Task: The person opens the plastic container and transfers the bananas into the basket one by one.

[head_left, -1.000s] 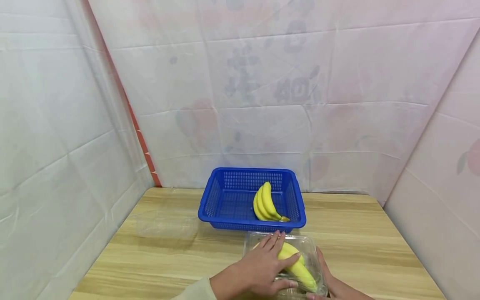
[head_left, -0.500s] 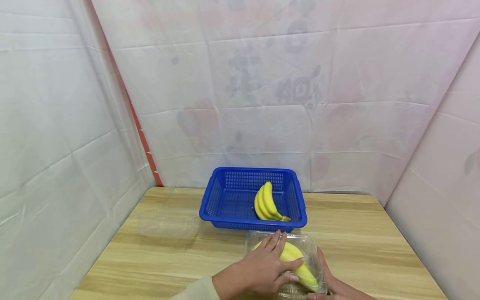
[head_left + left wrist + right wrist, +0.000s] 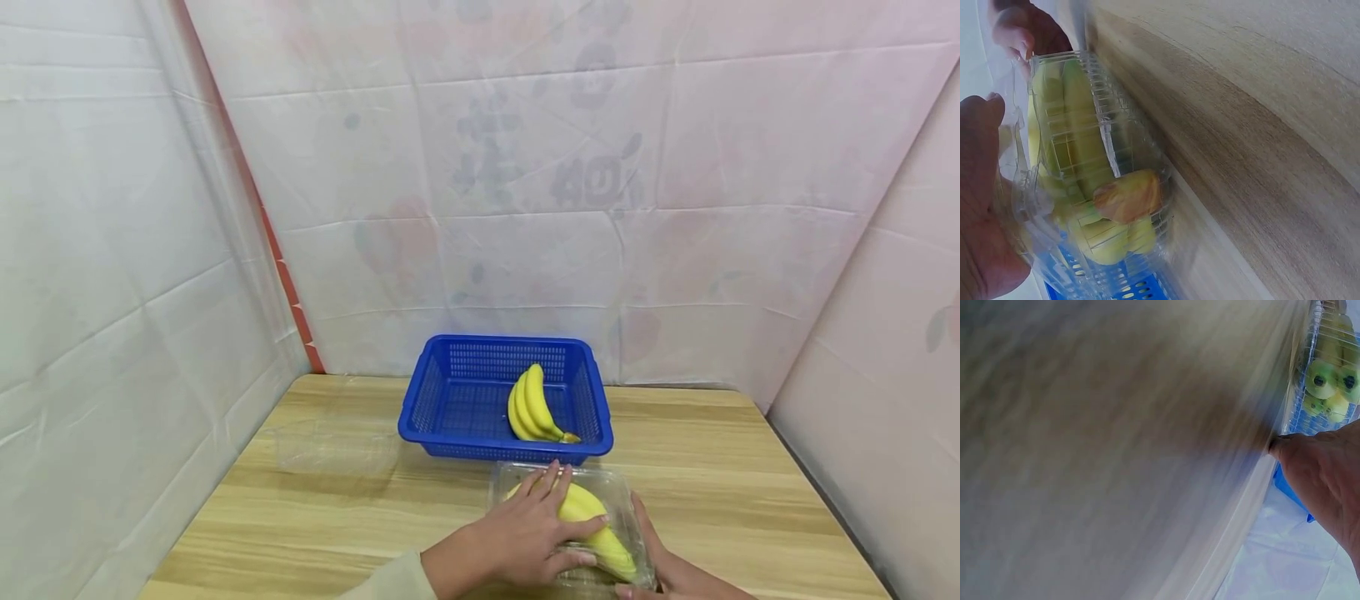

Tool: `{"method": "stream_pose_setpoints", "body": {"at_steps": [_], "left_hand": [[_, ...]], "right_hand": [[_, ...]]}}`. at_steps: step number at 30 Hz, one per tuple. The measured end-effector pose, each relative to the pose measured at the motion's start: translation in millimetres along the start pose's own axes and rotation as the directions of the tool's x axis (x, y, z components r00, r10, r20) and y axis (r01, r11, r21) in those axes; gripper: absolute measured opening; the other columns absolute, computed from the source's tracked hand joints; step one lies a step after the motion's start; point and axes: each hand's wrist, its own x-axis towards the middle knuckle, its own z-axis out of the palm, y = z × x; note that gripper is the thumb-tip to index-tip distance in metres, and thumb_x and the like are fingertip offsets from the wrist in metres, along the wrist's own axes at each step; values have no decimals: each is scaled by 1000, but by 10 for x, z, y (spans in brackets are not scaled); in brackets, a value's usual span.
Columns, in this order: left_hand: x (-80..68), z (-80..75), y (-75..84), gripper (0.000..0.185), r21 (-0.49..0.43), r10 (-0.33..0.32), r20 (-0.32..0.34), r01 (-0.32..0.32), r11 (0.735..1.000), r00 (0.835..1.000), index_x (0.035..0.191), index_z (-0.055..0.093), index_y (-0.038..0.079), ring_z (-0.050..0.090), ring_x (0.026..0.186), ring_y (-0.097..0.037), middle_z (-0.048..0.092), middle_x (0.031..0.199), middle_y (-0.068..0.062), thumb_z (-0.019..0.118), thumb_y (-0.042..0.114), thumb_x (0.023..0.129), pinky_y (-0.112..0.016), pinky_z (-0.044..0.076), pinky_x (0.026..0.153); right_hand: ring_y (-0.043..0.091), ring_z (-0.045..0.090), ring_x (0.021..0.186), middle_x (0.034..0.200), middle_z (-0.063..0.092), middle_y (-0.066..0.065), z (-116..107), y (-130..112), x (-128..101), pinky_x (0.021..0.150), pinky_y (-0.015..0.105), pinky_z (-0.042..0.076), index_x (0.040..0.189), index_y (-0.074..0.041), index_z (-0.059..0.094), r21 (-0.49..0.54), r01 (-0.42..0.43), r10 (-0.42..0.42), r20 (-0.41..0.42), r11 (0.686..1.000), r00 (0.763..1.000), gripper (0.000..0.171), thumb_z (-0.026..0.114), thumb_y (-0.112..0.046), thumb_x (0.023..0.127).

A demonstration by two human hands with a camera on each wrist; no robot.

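A clear plastic clamshell box (image 3: 618, 500) holding yellow bananas (image 3: 592, 521) lies on the wooden table near its front edge. My left hand (image 3: 525, 533) rests flat on the lid, fingers stretched toward the far edge and thumb at the near side. My right hand (image 3: 660, 558) lies along the box's right side, fingers straight, thumb tip at the near corner. In the left wrist view the box (image 3: 1104, 187) and its bananas (image 3: 1072, 125) sit beside my left palm (image 3: 979, 206). The right wrist view is blurred; my right hand (image 3: 1325, 475) touches the box edge.
A blue mesh basket (image 3: 495, 342) with another bunch of bananas (image 3: 532, 404) stands just behind the box. A second clear plastic box (image 3: 333, 446) sits at the table's left. White sheets wall in the table (image 3: 712, 475) on three sides.
Both hands stay on the clear box. My left thumb has shifted slightly along the near edge; the box has barely moved.
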Motion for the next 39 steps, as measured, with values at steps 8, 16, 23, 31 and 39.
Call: {"method": "stream_pose_setpoints", "body": {"at_steps": [8,16,23,31,39], "left_hand": [[6,-5,-11,61,-26,-8,-16,8,1000,1000,166,22,52,21,167,-38,22,178,-22,19,71,108,-51,30,134],[6,6,-7,61,-53,-12,-35,11,999,999,166,21,52,25,166,-38,23,177,-22,19,71,108,-52,31,133],[1,3,0,61,-70,-17,-42,14,997,999,166,21,52,23,166,-37,23,178,-20,20,71,109,-52,32,132],[17,-8,2,61,-57,-28,-40,26,998,999,166,18,53,22,167,-36,24,178,-19,17,72,108,-51,29,134],[33,-60,-11,60,-101,-38,-10,37,994,999,165,15,55,21,167,-34,23,178,-17,18,72,108,-51,27,135]], "right_hand": [[-28,26,131,172,-26,32,13,-73,-29,105,10,38,155,-29,-48,-74,-65,59,-75,995,995,114,56,-20,109],[-18,24,144,178,-14,21,54,-118,-32,111,15,38,159,-45,-36,-161,-63,41,-136,985,990,113,59,-18,106],[-19,31,138,178,-10,25,44,-173,-51,106,17,43,159,-50,-34,-184,-121,94,-151,975,984,112,62,-24,106],[-11,38,139,177,2,31,3,-165,-30,105,18,45,163,-43,-31,-257,-111,69,-166,960,984,107,59,-25,108],[-15,37,136,176,0,33,6,-184,-20,105,18,45,164,-35,-33,-270,-141,95,-174,953,980,109,60,-29,108]]}}
